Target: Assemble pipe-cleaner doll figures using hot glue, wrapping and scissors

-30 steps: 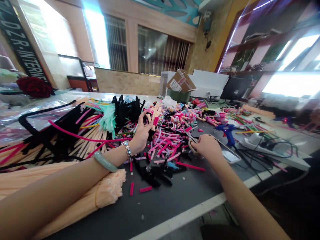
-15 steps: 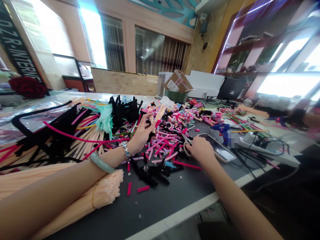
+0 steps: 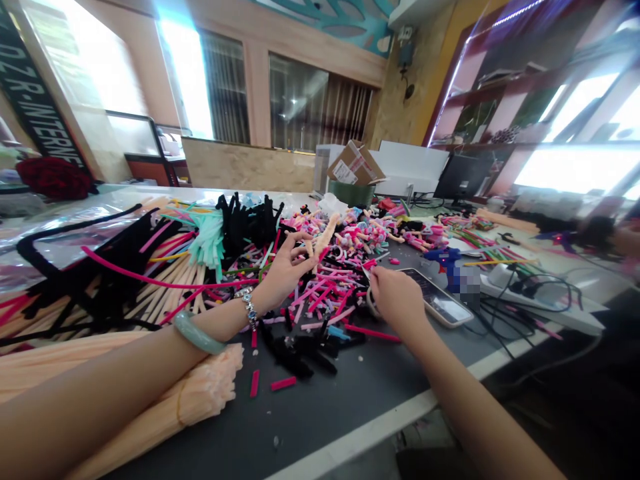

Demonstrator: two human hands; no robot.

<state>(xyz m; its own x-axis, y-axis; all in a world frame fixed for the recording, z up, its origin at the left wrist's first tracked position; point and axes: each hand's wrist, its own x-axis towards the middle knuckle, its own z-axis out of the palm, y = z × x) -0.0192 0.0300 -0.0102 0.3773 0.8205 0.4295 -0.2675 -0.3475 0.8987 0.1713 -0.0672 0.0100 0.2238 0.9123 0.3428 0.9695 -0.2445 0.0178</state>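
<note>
My left hand (image 3: pixel 289 268) is raised over the pile and pinches a short peach pipe cleaner piece (image 3: pixel 327 233), which slants up to the right from the fingertips. To its right, my right hand (image 3: pixel 397 293) is closed at the scissors (image 3: pixel 371 304). One handle loop shows below the fingers and a bit of blade beyond them; the rest is covered. Beneath and between both hands lies a heap of cut pipe cleaner pieces (image 3: pixel 325 287), mostly pink. A phone (image 3: pixel 440 300) rests just right of my right hand.
A bundle of peach pipe cleaners (image 3: pixel 200 393) lies under my left forearm. Black pipe cleaners (image 3: pixel 250 217) and mint ones (image 3: pixel 207 243) stand behind. Right of the phone are a blue glue gun (image 3: pixel 445 260) and a power strip (image 3: pixel 530 293) with cables. Another person's hand (image 3: pixel 627 240) shows far right.
My left hand has shifted slightly right and the peach piece now leans further right. My right hand has moved slightly left and forward, covering more of the scissors.
</note>
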